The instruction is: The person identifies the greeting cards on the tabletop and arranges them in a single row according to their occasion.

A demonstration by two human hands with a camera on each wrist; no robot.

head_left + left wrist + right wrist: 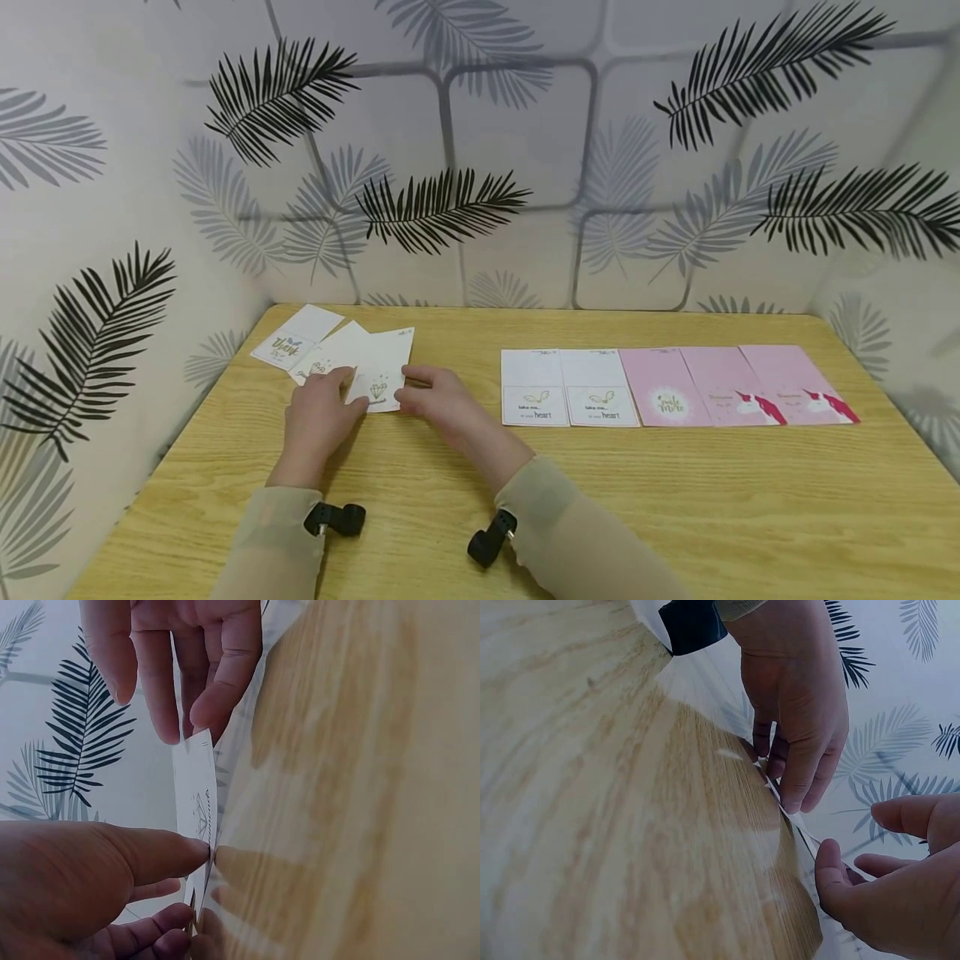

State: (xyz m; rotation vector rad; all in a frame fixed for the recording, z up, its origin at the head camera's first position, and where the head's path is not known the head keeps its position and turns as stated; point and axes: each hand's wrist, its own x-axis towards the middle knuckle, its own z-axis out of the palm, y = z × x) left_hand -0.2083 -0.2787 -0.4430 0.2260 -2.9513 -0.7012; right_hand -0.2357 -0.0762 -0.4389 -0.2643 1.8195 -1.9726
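- Pinching the left edge of the white gem-print card (382,358) between thumb and fingers: left hand (318,425).
- Right hand (453,408): thumb and fingers clamped on the right edge of this thin, rectangular paper item.
- Card location: left part of the wood-grain table (420,483), overlapping a similar white card (341,344) in head view.
- Right side: two white "heart" cards (535,368), three pink cards (708,375), flat, in a row.

The held card (386,360) is white with a gold motif. Yellow-brown grain marks the counter (712,508); black and grey fronds (450,210) pattern the pale wall (517,137).
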